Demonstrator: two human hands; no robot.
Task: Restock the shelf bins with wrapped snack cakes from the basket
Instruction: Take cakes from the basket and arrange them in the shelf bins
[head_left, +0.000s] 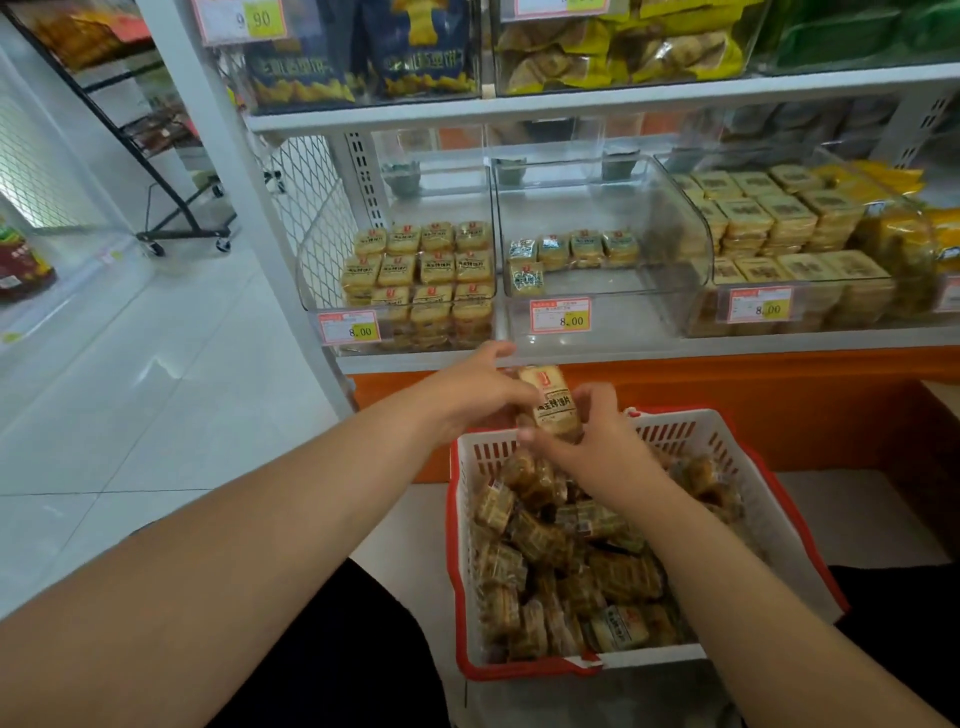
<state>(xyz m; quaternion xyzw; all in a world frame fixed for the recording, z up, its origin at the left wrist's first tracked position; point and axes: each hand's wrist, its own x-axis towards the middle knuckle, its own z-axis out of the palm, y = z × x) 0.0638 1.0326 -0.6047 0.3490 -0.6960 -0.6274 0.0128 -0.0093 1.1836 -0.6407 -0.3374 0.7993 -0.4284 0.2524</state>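
A white basket with a red rim sits low in front of me, holding several wrapped snack cakes. Above its far edge both hands meet on one wrapped cake, tan with a red logo. My left hand grips its left side and my right hand holds it from below and the right. On the shelf above, the left clear bin is stacked with the same cakes, and the middle clear bin holds only a short row at its back.
A right bin is full of yellow square packs. Price tags hang on the bin fronts. An orange base panel runs under the shelf. A black wheeled rack stands on the white tiled floor to the left.
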